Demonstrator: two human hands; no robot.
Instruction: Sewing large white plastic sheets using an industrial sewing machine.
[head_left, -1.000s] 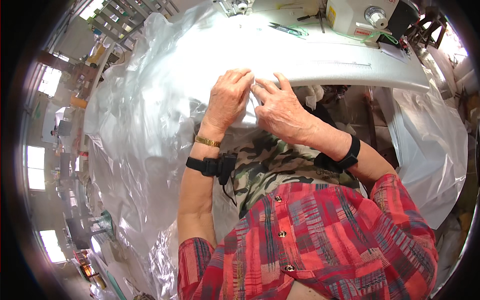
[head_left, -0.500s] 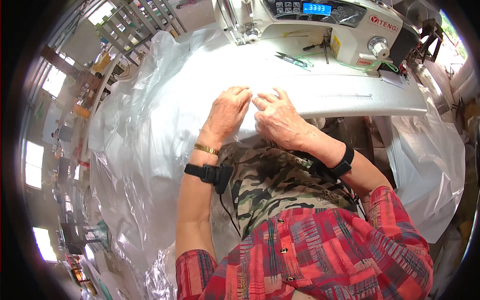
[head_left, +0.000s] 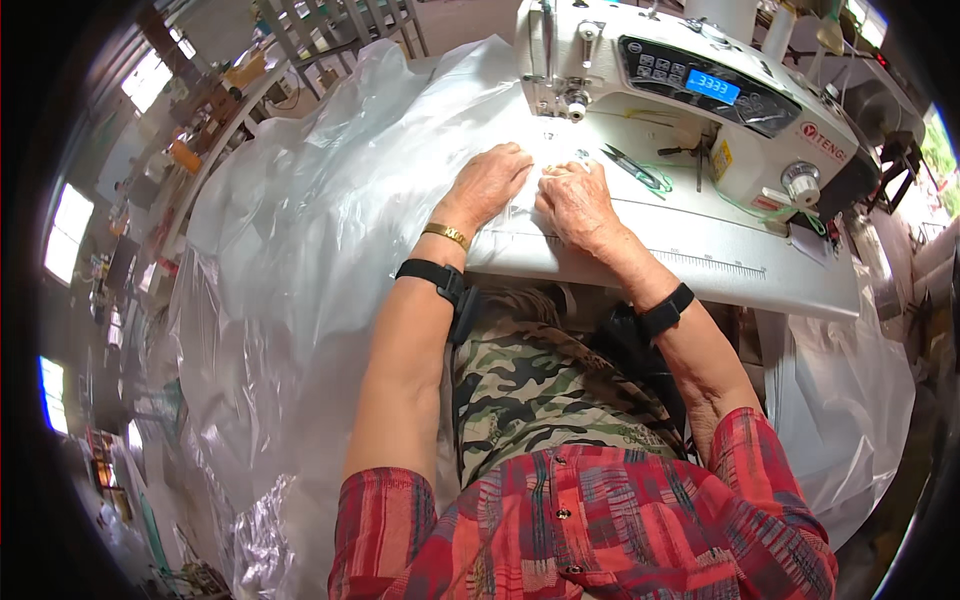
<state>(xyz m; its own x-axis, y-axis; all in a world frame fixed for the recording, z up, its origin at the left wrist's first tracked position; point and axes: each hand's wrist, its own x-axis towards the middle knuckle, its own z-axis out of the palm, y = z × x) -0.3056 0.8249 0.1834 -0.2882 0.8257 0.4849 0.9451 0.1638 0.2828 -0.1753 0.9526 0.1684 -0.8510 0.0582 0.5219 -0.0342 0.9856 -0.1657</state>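
Observation:
My left hand [head_left: 489, 183] and my right hand [head_left: 577, 203] lie side by side, palms down, on a sheet of clear plastic film [head_left: 330, 200] spread over the white sewing table [head_left: 720, 270]. Both press the film flat just in front of the needle of a white sewing machine [head_left: 640, 75]. The fingertips point toward the presser foot [head_left: 572, 105]. Neither hand grips anything; the fingers are slightly spread on the film. Each wrist wears a black band, and the left also carries a gold bracelet.
A pair of small snips [head_left: 632, 165] with a green cord lies on the table right of my right hand. Plastic film billows off the table's left side and hangs at the right [head_left: 850, 420]. Shelving and workshop clutter [head_left: 180, 130] stand far left.
Both hands have slid forward across the film toward the machine's needle, and the view has tilted up so the whole sewing machine now shows.

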